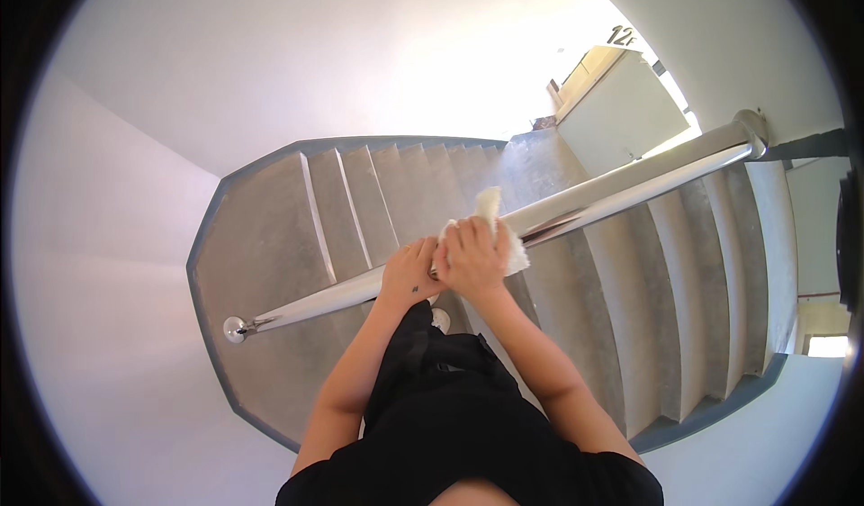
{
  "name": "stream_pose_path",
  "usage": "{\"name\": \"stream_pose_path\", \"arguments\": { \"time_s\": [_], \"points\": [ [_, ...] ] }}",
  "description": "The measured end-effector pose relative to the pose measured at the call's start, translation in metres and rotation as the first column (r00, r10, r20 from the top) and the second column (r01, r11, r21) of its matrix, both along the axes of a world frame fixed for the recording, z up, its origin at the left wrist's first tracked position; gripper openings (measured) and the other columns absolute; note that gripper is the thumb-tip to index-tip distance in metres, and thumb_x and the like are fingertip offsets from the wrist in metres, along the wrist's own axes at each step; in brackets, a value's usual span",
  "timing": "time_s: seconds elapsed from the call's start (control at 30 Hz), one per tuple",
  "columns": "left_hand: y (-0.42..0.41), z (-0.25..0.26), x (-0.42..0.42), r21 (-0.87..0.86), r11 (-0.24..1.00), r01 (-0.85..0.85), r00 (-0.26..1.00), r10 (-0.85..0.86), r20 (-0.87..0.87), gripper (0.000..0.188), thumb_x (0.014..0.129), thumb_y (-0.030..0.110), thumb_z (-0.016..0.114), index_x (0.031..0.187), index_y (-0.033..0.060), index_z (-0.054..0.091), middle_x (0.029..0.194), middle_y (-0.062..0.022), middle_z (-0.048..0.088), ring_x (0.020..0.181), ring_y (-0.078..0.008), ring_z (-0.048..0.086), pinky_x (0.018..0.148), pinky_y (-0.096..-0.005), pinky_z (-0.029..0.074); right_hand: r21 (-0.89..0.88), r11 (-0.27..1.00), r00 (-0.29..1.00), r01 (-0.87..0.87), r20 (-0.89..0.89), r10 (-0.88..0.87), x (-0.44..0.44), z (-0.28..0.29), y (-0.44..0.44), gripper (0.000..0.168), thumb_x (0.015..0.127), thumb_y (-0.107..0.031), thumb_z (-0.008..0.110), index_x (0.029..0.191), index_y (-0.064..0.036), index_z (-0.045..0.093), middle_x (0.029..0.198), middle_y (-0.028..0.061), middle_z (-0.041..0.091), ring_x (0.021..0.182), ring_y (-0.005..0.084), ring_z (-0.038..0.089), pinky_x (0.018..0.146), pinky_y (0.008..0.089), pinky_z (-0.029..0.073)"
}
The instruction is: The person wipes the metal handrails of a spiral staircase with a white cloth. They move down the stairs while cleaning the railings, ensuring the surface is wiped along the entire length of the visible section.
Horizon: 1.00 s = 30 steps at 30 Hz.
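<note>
A shiny metal handrail (628, 182) runs diagonally across the stairwell, from a ball-shaped end at lower left to a rounded end at upper right. My right hand (472, 253) presses a crumpled white cloth (516, 256) onto the middle of the rail, its fingers curled and part of the cloth sticking up past them. Just left of it, touching or nearly so, my left hand (410, 269) is wrapped over the same rail. The underside of the rail beneath both hands is hidden.
Concrete steps (364, 195) lie beyond the rail, and more steps (641, 290) are at the right. A landing (256, 236) is at the left, bordered by a grey skirting band. A white shoe (441, 319) shows below my hands. Pale walls (169, 101) curve around.
</note>
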<state>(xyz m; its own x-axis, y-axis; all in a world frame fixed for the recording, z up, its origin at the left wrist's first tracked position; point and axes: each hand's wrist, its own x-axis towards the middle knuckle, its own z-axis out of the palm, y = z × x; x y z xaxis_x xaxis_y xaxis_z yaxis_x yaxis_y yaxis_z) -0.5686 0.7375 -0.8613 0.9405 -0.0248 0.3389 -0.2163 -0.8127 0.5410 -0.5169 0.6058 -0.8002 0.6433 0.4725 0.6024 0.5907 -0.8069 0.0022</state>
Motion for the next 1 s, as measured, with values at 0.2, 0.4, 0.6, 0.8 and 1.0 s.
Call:
{"name": "stream_pose_path", "arguments": {
  "time_s": [0.2, 0.4, 0.6, 0.8, 1.0],
  "points": [
    [0.000, 0.004, -0.001, -0.043, 0.999, -0.016, 0.998, 0.019, 0.066, 0.045, 0.070, 0.024, 0.073, 0.106, 0.0027, 0.057, 0.091, -0.0100, 0.061, 0.082, -0.0318, 0.061, 0.069, -0.0415, 0.050, -0.014, 0.997, 0.997, -0.077, 0.010, 0.077, -0.012, -0.012, 0.016, 0.020, 0.081, -0.028, 0.058, 0.089, -0.011, 0.065, 0.095, 0.0028, 0.062, 0.101, 0.0189, 0.059, 0.098, 0.0477, 0.043],
    [0.017, 0.007, -0.019, -0.056, 0.997, -0.057, 0.989, 0.049, -0.136, 0.061, 0.067, 0.031, 0.083, 0.115, 0.0050, 0.056, 0.096, -0.0109, 0.065, 0.089, -0.0331, 0.063, 0.074, -0.0411, 0.051, -0.047, 0.968, 0.969, -0.248, -0.012, 0.248, 0.006, 0.002, -0.026, 0.030, 0.081, -0.035, 0.063, 0.097, -0.010, 0.065, 0.104, 0.0043, 0.065, 0.108, 0.0215, 0.059, 0.095, 0.0467, 0.043],
    [0.084, -0.033, -0.079, -0.118, 0.975, -0.187, 0.971, 0.165, -0.172, 0.069, 0.060, 0.042, 0.089, 0.112, 0.0093, 0.058, 0.092, -0.0097, 0.066, 0.086, -0.0306, 0.064, 0.075, -0.0393, 0.051, 0.064, 0.996, 0.991, -0.060, 0.121, 0.052, 0.063, 0.072, -0.087, 0.021, 0.079, -0.027, 0.064, 0.087, -0.009, 0.064, 0.093, 0.0041, 0.064, 0.103, 0.0235, 0.060, 0.094, 0.0468, 0.042],
    [0.089, -0.057, -0.077, 0.031, 0.979, -0.203, 0.976, 0.204, -0.073, 0.068, 0.054, 0.049, 0.089, 0.101, 0.0102, 0.059, 0.078, -0.0069, 0.063, 0.072, -0.0289, 0.063, 0.066, -0.0384, 0.050, 0.075, 0.997, 0.988, 0.028, 0.150, -0.039, 0.048, 0.056, -0.069, 0.018, 0.078, -0.024, 0.063, 0.088, -0.009, 0.065, 0.093, 0.0039, 0.064, 0.101, 0.0206, 0.059, 0.096, 0.0462, 0.041],
    [0.089, -0.060, -0.079, 0.050, 0.984, -0.172, 0.985, 0.172, 0.005, 0.068, 0.057, 0.054, 0.087, 0.098, 0.0081, 0.058, 0.074, -0.0072, 0.060, 0.070, -0.0285, 0.062, 0.061, -0.0402, 0.050, -0.009, 1.000, 0.999, -0.030, -0.011, 0.030, -0.007, 0.001, 0.002, 0.023, 0.078, -0.027, 0.061, 0.091, -0.008, 0.066, 0.095, 0.0037, 0.064, 0.101, 0.0196, 0.060, 0.097, 0.0473, 0.041]
  ]
}}
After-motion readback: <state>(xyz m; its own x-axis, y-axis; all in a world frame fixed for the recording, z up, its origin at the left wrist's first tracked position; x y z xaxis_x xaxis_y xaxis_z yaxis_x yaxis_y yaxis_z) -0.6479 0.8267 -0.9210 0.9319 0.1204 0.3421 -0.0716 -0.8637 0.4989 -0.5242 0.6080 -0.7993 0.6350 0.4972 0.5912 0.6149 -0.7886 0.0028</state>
